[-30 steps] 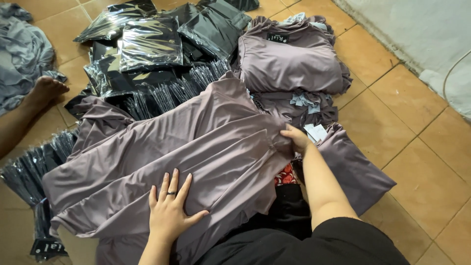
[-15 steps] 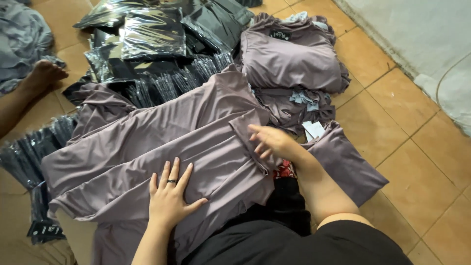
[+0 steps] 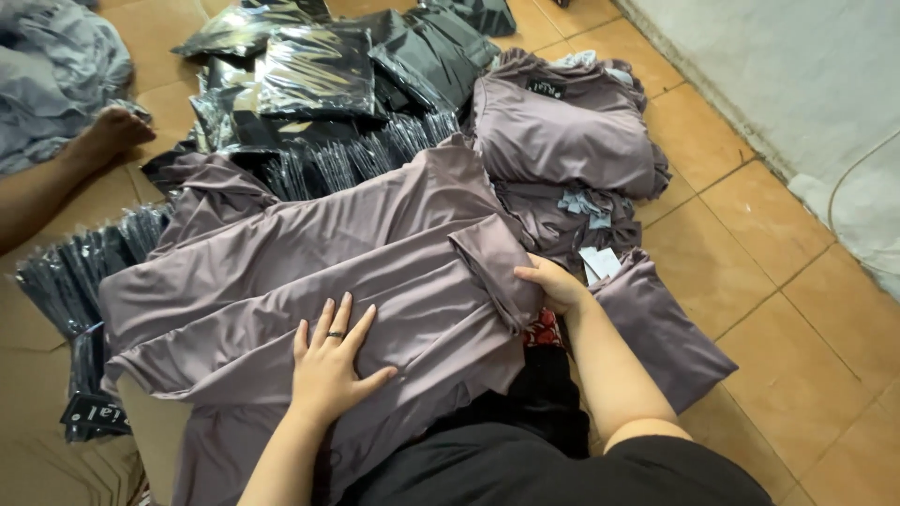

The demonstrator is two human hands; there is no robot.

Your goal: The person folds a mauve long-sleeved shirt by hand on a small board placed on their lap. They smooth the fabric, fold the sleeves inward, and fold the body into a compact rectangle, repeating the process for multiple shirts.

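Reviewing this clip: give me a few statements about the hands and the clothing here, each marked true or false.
1. The left hand lies flat on the mauve garment. True.
2. The right hand holds a folded-over sleeve of that garment. True.
3. The left hand wears no ring. False: a dark ring sits on one finger.
4. The plastic-wrapped packs hold white clothing. False: their contents look dark.
5. A stack of folded mauve garments lies beyond the right hand. True.
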